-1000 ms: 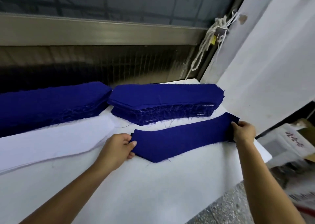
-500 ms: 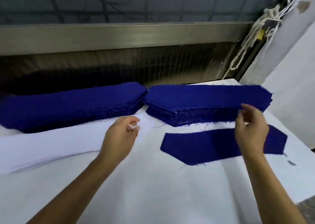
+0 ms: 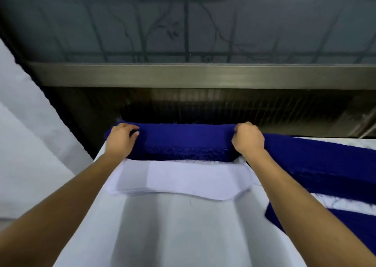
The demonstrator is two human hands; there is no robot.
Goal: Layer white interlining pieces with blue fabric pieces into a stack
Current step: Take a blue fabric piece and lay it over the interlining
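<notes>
A thick stack of blue fabric pieces (image 3: 183, 142) lies at the far edge of the white table (image 3: 183, 236). My left hand (image 3: 121, 139) rests on its left end with fingers curled over the top. At the stack's right end, my right hand (image 3: 248, 139) pinches the top layers. A stack of white interlining pieces (image 3: 183, 180) sits just in front of the blue stack, between my forearms. A second blue stack (image 3: 325, 165) stretches off to the right. The single blue piece (image 3: 345, 224) lies at the right edge, partly behind my right forearm.
A metal rail (image 3: 203, 75) and a dark wire grille (image 3: 223, 108) run behind the table. White sheeting (image 3: 30, 144) hangs at the left. The table's left edge falls away beside my left forearm.
The view has swung left. Both hands let go of the single blue piece, which stays on the table at the right, and moved onto the left blue stack.
</notes>
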